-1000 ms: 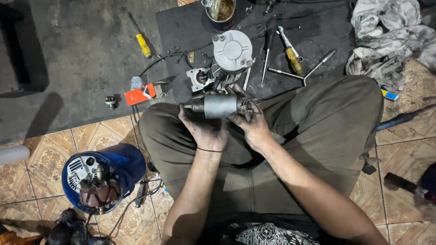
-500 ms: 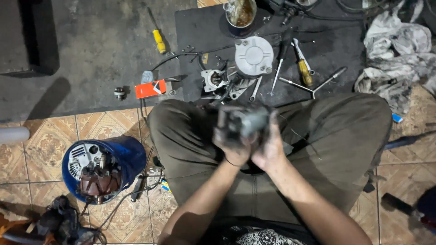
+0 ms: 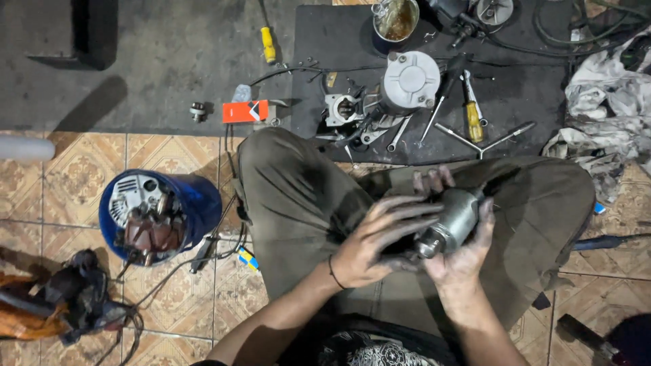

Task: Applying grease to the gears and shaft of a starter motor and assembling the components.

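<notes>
Starter motor (image 3: 456,220), grey metal cylinder, sits at centre right of frame over the person's lap, tilted, one end pointing down-left toward the camera. Risk, as a judgement: both hands look greasy and the housing is smooth, so it could slip and drop onto the crossed legs or roll to the tiled floor (image 3: 74,176); the grip is over the lap, not over the black mat (image 3: 529,102), so any small part coming loose could vanish into the trouser folds. Fingers near the shaft end could also get pinched if the piece twists.

Right hand (image 3: 464,254) cups the motor from below and behind, fingers curled round the body, closed on it. Left hand (image 3: 373,244) lies across the near end, fingers spread long and fairly flat, only loosely bent, touching the housing and whatever dark part sits under them; can't tell what that part is.

Around: upper centre on the mat, round grey cover (image 3: 410,80), small cast housing (image 3: 341,108), yellow-handled screwdriver (image 3: 472,116), wrenches. Tin can (image 3: 395,19) at top centre. Second yellow screwdriver (image 3: 268,42) upper left of centre, orange box (image 3: 245,110) below it. Blue bucket (image 3: 163,213) with motor parts at left. Rags (image 3: 603,108) at upper right.
</notes>
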